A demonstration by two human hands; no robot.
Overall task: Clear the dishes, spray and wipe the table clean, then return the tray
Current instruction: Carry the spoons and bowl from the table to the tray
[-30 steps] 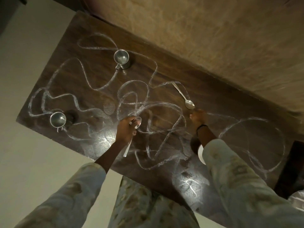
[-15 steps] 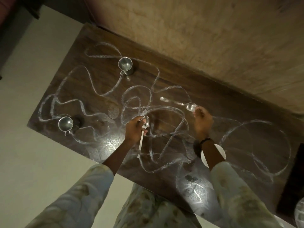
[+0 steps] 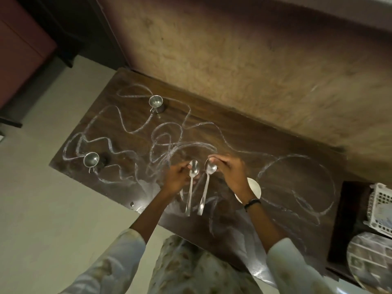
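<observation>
A dark wooden table (image 3: 244, 143) carries white scribbled lines all over its top. My left hand (image 3: 177, 177) pinches a steel spoon (image 3: 192, 183) by its bowl, handle hanging down toward me. My right hand (image 3: 230, 171) pinches a second steel spoon (image 3: 206, 183) the same way, close beside the first. Two steel cups stand on the table: one (image 3: 156, 103) at the far side, one (image 3: 91, 160) near the left edge. A small white dish (image 3: 253, 187) lies on the table, partly hidden under my right wrist.
A wall runs along the table's far edge. At the right, on a lower dark surface, sit a round steel tray (image 3: 369, 262) and a white plastic basket (image 3: 381, 206). Pale floor lies left of the table.
My right hand lifted the far spoon off the table and brought it in beside the spoon in my left hand. My head moved back, and the tray and basket came into view.
</observation>
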